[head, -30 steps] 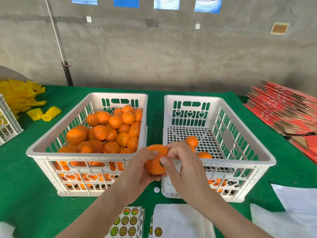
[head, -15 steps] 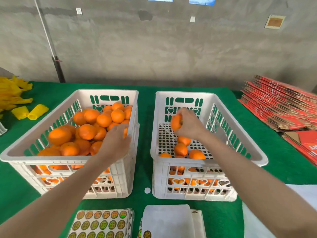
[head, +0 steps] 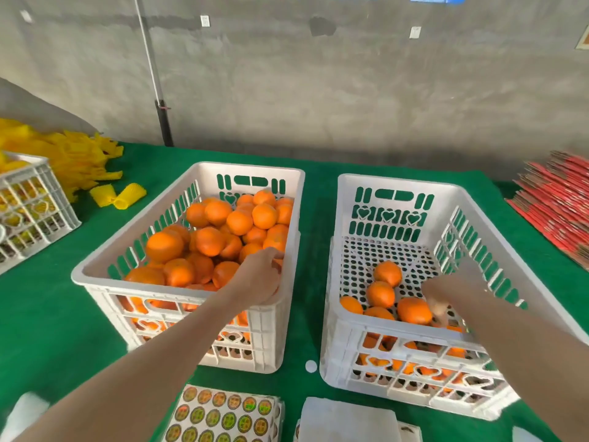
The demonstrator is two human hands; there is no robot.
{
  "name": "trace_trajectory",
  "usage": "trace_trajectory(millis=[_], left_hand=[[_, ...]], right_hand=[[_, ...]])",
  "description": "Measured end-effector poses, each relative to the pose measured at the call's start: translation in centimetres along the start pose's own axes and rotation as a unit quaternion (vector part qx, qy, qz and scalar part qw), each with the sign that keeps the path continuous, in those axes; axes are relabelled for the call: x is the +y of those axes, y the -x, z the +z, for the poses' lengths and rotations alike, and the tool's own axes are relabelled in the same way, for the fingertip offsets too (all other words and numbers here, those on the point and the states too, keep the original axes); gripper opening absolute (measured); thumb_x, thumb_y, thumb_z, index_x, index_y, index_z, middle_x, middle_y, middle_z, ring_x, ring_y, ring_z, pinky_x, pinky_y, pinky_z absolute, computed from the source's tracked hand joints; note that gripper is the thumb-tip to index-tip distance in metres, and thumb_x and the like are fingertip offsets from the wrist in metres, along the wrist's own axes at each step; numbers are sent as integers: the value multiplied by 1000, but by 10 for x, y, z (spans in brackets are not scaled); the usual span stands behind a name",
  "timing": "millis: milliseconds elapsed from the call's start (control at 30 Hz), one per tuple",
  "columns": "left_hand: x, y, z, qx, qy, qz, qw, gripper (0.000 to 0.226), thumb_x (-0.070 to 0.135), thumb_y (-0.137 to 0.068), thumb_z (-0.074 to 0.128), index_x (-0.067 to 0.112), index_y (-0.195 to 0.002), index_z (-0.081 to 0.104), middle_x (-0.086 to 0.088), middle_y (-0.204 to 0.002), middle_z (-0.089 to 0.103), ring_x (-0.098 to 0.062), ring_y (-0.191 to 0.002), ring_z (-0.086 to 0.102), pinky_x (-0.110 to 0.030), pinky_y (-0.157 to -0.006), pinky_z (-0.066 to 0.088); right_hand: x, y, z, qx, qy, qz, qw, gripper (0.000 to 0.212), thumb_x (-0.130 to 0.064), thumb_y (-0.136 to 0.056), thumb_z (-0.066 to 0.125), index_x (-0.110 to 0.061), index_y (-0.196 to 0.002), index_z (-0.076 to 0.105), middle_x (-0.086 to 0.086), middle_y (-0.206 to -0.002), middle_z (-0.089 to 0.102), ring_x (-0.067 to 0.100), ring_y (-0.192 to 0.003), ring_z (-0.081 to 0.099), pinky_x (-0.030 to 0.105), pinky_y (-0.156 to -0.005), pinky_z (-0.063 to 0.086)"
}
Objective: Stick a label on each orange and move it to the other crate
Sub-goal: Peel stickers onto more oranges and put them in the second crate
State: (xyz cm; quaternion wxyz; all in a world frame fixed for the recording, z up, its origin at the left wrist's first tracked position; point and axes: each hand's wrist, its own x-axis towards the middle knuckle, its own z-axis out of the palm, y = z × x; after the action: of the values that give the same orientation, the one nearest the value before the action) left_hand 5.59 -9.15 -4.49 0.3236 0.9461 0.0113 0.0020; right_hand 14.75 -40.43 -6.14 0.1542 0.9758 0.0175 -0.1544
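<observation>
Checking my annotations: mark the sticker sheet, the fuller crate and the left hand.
sticker sheet [head: 223,413], head view, middle of the printed sheet.
fuller crate [head: 251,170], head view, its far rim.
left hand [head: 259,275], head view, back of the hand.

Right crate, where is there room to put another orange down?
The bare holed floor at the back of the right crate, between its far wall and the farthest orange, is free. The front is crowded with oranges and the right hand. The left crate is piled full.
</observation>
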Motion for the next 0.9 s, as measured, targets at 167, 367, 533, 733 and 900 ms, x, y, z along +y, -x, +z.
trace_trajectory(millis=[167,367,533,733,900], left_hand=[[-39,-19,-36,-5,0,-14,1000,35,8,-93,53,12,-127,55,-8,-118,64,-23,-103,62,-32,-85,51],[-94,-64,-68,25,-238,-52,970,42,10,-91,55,2,-131,43,-20,-131,48,-33,-120,47,-37,-97,43],[-121,-92,-70,-65,-351,-8,934,51,13,-89,56,5,-135,36,-16,-127,51,-32,-117,50,-39,-92,46],[-127,-105,-65,-60,-288,-22,956,61,15,-79,72,10,-131,40,-30,-142,26,-43,-124,41,-45,-94,46],[-99,-96,-87,93,12,-25,995,67,23,-72,78,21,-132,49,-22,-137,40,-36,-116,48,-41,-94,45]], right_hand=[[-59,33,-41,275,-211,-81,934,30,-16,-92,54,-8,-121,56,12,-123,58,28,-110,56,37,-92,48],[-201,87,-83,313,-249,-344,849,22,-18,-94,49,-13,-114,56,4,-118,54,20,-110,48,36,-91,43],[-226,80,-75,205,-223,-295,906,27,-14,-94,49,-10,-119,55,9,-120,53,26,-113,49,39,-94,41],[-192,122,-75,268,-382,-323,823,24,-1,-90,55,-5,-113,61,10,-108,62,22,-99,58,27,-86,45],[-157,178,-29,339,-472,-301,756,7,-11,-87,57,-9,-87,64,-2,-78,63,7,-70,55,18,-62,46]])
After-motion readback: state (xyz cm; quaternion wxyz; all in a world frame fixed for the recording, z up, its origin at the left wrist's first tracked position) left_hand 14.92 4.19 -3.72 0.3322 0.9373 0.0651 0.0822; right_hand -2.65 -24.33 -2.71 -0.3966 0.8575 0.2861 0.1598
